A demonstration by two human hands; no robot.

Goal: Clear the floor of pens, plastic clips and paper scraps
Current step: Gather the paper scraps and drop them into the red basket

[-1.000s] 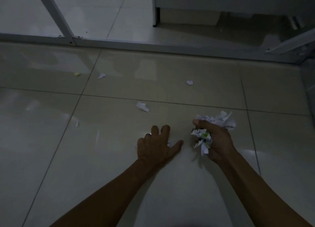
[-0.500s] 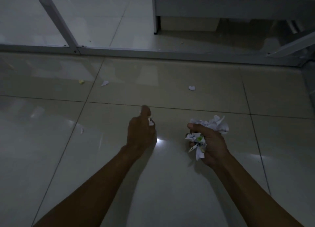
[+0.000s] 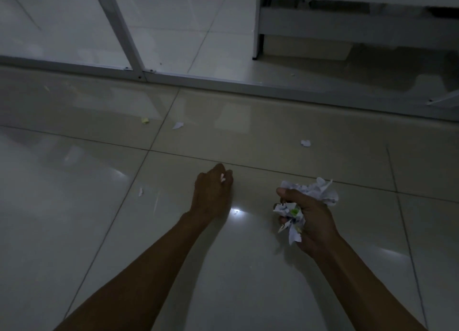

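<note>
My right hand grips a bunch of crumpled white paper scraps that sticks out above and below the fist. My left hand is curled just above the tiled floor and pinches a small white paper scrap. Loose on the floor lie a white scrap, a yellow scrap, a white scrap farther right, and a thin white sliver to the left of my left hand.
A grey metal frame rail with glass panels crosses the floor at the back. Behind it stands a white furniture leg. Another pale yellowish bit lies far left near the rail.
My left hand rose from flat on the floor and closed on a small white scrap. The scrap that lay ahead of it is gone from the tile. The view has shifted forward.
</note>
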